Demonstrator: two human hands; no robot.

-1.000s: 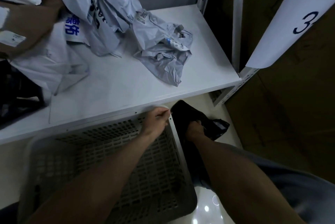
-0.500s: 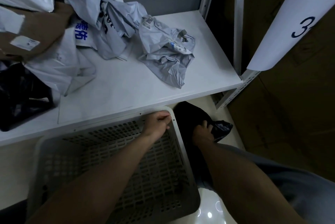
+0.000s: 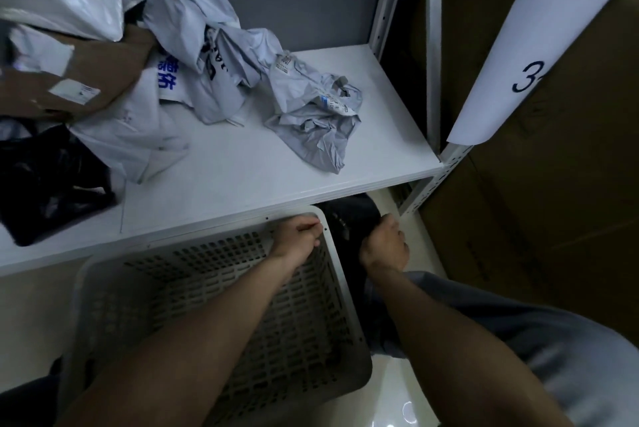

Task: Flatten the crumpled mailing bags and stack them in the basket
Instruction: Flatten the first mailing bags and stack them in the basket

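Clutching the far right corner rim of the grey perforated plastic basket [image 3: 207,230] with the left hand [image 3: 299,236], grip closed round that rim. Resting the right hand [image 3: 383,247] against a dark shape [image 3: 349,216] just beside the basket; cannot tell that grip's state, with the fingers curled out of sight. On the white metal shelf [image 3: 242,181] just above the basket: 1 crumpled grey plastic mailing bag [image 3: 313,115] lying alone, near a pile of more pale crumpled bags [image 3: 193,46] to its left.
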